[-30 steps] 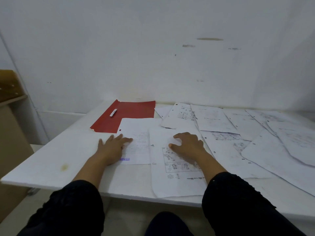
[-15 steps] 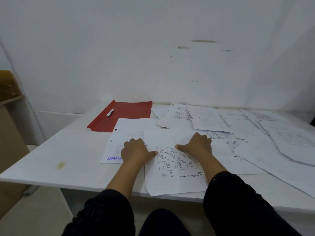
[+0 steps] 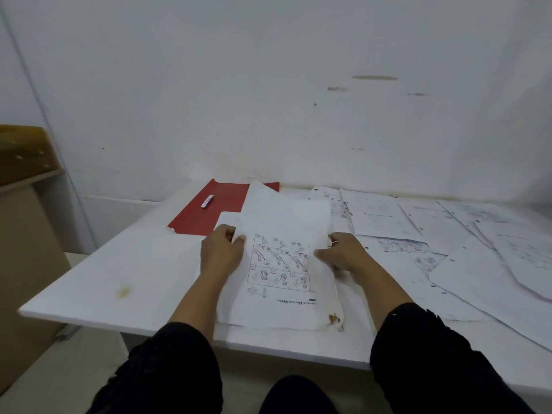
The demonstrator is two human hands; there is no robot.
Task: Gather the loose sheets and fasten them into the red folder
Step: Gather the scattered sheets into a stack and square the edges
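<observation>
Two hands held a small stack of sheets (image 3: 283, 252) between them at the near edge of the white table (image 3: 98, 282). My left hand (image 3: 221, 255) gripped the stack's left edge, thumb lying on the top page and fingers curled behind it; my right hand (image 3: 343, 256) pinched the right edge the same way, thumb pointing in across the paper. The top sheet carried a grid of small line drawings with a line of print below it, and the stack's near right corner was torn and stained brown. The far end of the stack was lifted and hid part of the red folder (image 3: 215, 210), which lay flat at the far left of the table against the wall (image 3: 268, 85), a small white label strip (image 3: 207, 201) on its cover. More loose sheets (image 3: 418, 231) lay spread and overlapping over the right half of the table, untouched by either hand. A yellowish stain (image 3: 124, 291) marked the table near its left front edge. A brown cabinet (image 3: 21, 174) stood to the left.
</observation>
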